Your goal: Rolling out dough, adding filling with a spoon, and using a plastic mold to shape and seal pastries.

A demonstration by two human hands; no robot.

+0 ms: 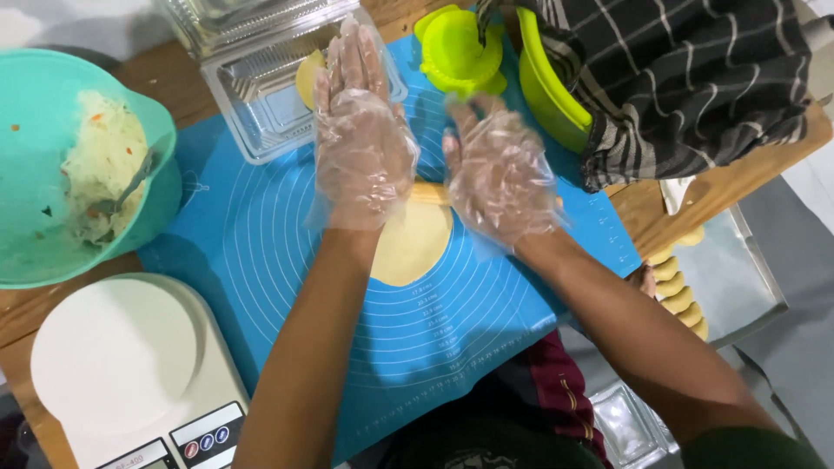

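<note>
A wooden rolling pin [427, 193] is pressed under both gloved hands at the middle of the blue mat [486, 313], on the far edge of a round dough sheet [410, 247]. The left hand [360, 148] and right hand [497, 178] lie flat, fingers straight and close together — not clamped. The pin's long axis runs left to right across the mat. With uneven pressure the dough could probably be rolled thin on one side, or stick and tear.

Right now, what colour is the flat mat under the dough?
The silicone mat is blue with pale concentric rings, head view.

Wooden table [730, 187]; blue mat [452, 330], teal bowl [52, 252], white scale [130, 373], clear tray [261, 113]
</note>
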